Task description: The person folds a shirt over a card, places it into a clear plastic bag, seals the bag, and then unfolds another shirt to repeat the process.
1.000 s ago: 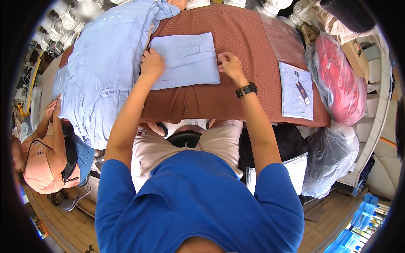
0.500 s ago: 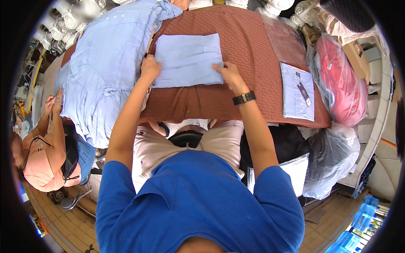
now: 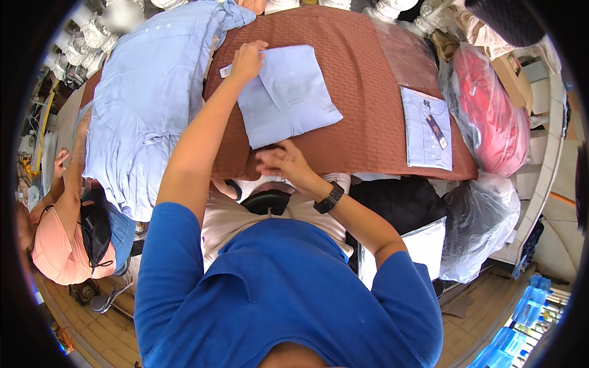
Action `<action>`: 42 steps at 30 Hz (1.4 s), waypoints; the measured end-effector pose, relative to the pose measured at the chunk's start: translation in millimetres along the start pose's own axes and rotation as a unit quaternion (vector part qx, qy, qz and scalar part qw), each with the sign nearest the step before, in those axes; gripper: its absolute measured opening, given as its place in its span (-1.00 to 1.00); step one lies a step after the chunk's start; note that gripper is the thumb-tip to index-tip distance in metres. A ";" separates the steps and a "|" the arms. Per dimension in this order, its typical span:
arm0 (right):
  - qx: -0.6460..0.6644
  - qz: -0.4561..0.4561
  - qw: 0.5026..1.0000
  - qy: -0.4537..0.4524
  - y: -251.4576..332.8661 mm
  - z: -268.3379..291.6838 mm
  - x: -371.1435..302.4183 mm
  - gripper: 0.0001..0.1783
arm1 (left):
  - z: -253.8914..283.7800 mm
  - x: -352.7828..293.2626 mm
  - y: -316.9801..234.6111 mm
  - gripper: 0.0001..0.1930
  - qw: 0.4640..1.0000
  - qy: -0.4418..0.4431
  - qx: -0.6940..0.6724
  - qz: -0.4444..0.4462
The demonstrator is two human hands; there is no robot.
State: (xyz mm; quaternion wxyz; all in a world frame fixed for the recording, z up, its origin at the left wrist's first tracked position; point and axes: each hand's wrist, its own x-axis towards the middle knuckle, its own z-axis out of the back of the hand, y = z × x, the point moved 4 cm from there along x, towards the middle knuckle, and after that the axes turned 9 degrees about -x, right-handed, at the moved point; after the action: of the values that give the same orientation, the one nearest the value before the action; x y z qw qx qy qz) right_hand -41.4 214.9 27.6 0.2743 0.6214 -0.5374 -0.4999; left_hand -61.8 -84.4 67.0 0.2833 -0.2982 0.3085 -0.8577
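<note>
The folded blue shirt (image 3: 285, 95) lies askew on our brown-covered desk (image 3: 362, 110). Our left hand (image 3: 247, 62) is at its far left corner; whether it grips, we cannot tell. Our right hand (image 3: 287, 164), open, is just beside the near edge. The shirt seems light and soft, best held by opposite sides.

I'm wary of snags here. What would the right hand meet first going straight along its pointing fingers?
Beyond the right hand, probably the person's own left forearm, across the brown cloth. The folded blue garment's near corner might be brushed first; depth is unclear.
</note>
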 end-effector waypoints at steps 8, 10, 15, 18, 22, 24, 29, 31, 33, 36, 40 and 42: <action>-0.335 0.154 0.906 -0.207 89.0 112.5 -15.5 -0.75 | 36.3 -146.0 -71.0 -0.57 0.985 -0.132 0.080 -0.072; -0.461 0.185 0.796 -0.346 103.9 144.6 -10.0 -0.56 | 35.6 -193.8 -54.9 -0.44 0.987 -0.029 -0.011 0.158; -0.533 0.072 0.778 -0.325 89.3 144.5 15.6 -0.30 | 10.1 -214.2 -41.1 -0.27 0.945 -0.012 -0.199 0.259; -0.554 0.000 0.778 -0.297 87.5 131.7 25.5 -0.33 | 2.5 -208.3 -47.3 -0.27 0.928 -0.016 -0.219 0.301; -0.355 -0.016 0.895 -0.271 65.6 123.1 23.5 -0.43 | -4.7 -195.9 -21.3 -0.32 0.913 -0.074 -0.309 0.257; -0.319 -0.005 0.906 -0.279 58.8 105.4 9.9 -0.47 | 6.0 -190.4 -15.6 -0.35 0.920 -0.089 -0.293 0.243; -0.532 0.044 0.779 -0.330 69.2 86.5 -13.8 -0.59 | 31.1 -204.6 -46.6 -0.64 0.982 -0.180 -0.009 0.056; -0.630 0.195 0.682 -0.316 81.0 71.7 -16.1 -0.62 | 24.1 -225.7 -70.7 -0.81 0.973 -0.195 -0.119 0.034; -0.667 0.360 0.610 -0.231 90.6 57.4 -16.1 -0.58 | 4.0 -238.8 -102.0 -0.81 0.970 -0.122 -0.183 0.105; -0.659 0.342 0.650 -0.163 84.0 39.4 -11.3 -0.48 | -22.3 -234.4 -101.5 -0.78 0.963 -0.113 -0.188 0.158; -0.746 0.386 0.528 -0.129 71.5 29.6 -3.8 -0.50 | -32.9 -224.7 -97.6 -0.73 0.968 -0.109 -0.117 0.194; -0.740 0.388 0.537 -0.121 66.5 33.6 -0.8 -0.51 | -37.2 -222.5 -100.4 -0.72 0.966 -0.103 -0.091 0.218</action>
State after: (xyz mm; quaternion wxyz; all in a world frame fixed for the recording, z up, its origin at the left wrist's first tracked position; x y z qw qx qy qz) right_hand -98.3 204.1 74.5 0.7354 -0.1386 -0.1929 -0.6346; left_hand 29.6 143.2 38.7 0.4656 -0.3347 0.4120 -0.7082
